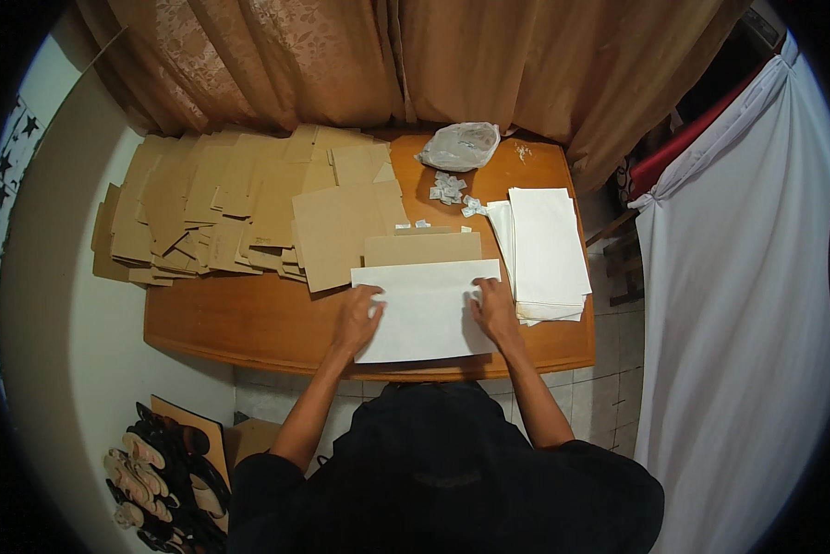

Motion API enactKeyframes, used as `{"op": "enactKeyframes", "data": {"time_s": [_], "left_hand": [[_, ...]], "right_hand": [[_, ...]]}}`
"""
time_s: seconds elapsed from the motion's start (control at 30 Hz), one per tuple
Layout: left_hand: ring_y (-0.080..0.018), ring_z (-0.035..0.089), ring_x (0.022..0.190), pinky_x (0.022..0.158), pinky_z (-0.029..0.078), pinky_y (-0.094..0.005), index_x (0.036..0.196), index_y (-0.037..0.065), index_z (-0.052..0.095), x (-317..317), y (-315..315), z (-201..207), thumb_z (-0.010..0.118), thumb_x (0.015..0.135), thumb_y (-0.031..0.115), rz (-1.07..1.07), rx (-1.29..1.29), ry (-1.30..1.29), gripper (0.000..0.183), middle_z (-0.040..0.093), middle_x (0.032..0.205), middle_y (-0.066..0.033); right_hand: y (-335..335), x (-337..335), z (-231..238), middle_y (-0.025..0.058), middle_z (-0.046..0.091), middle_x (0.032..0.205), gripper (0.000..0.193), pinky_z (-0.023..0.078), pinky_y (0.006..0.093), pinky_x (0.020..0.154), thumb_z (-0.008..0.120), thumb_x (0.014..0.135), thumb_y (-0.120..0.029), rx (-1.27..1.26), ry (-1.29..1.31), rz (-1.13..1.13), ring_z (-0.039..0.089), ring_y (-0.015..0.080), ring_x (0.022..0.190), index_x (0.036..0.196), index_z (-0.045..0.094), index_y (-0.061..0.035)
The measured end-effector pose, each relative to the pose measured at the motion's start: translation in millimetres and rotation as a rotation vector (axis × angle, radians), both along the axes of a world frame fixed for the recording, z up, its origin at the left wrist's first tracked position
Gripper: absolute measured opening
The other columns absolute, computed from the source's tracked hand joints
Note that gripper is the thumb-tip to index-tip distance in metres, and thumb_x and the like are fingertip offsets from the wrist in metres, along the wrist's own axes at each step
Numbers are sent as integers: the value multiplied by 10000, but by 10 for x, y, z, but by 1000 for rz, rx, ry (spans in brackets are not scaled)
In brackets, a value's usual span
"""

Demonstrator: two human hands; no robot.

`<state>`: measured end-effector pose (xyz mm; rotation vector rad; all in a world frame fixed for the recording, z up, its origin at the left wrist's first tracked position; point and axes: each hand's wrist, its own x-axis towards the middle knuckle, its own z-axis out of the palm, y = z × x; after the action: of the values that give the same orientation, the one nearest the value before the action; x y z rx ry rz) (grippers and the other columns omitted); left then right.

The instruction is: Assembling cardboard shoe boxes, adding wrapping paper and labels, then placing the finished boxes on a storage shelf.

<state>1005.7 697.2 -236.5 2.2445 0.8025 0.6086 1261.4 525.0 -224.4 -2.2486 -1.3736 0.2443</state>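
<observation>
A white sheet of paper (pixel 429 319) lies in front of me near the table's front edge, its long side running left to right. My left hand (pixel 357 319) is at its left edge, fingers curled over the paper. At the right edge my right hand (pixel 494 309) does likewise, fingers bent inward on the sheet. Both hands appear to grip its sides; what is under the sheet there is hidden. A brown cardboard piece (pixel 422 250) sticks out beyond the sheet's far edge.
Flat cardboard pieces (pixel 235 198) pile up across the table's left side. A stack of white sheets (pixel 549 254) stands at the right. Small whitish packets (pixel 447 188) and a clear plastic bag (pixel 461 146) are at the back. Shoes (pixel 161 475) are at lower left.
</observation>
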Motion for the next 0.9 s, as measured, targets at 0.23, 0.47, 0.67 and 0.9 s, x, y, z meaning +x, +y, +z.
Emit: {"op": "enactKeyframes", "data": {"time_s": [0.23,0.47,0.67,0.9], "left_hand": [[-350,521,1149,902,429,-515,1183,30,613,284,-320,-208,783,794,154,-256,241,388,442,556,1236,-191],[-376,471,1219,956,380,-561,1318,37,523,348,-353,-384,846,728,214,-203,286,540,696,461,1362,-233],[-393,493,1197,919,441,-554,1325,27,501,276,-491,-475,878,696,272,-266,228,611,774,477,1354,-249],[-414,535,1219,943,469,-565,1310,53,513,346,-415,-695,829,765,406,-398,43,857,722,539,1312,-237]], "right_hand": [[97,-407,-434,200,606,1115,372,559,473,811,608,818,-27,-198,-123,99,592,395,1009,1181,664,-82],[178,-495,-651,228,556,1166,417,569,467,800,582,842,-42,-187,-152,110,600,401,1011,1247,650,-114],[142,-459,-783,230,554,1179,460,566,476,815,599,844,-73,-283,-124,144,613,406,1015,1300,621,-127],[116,-455,-848,223,579,1231,453,570,454,860,518,942,-145,-462,-144,219,640,377,1062,1394,547,-169]]}}
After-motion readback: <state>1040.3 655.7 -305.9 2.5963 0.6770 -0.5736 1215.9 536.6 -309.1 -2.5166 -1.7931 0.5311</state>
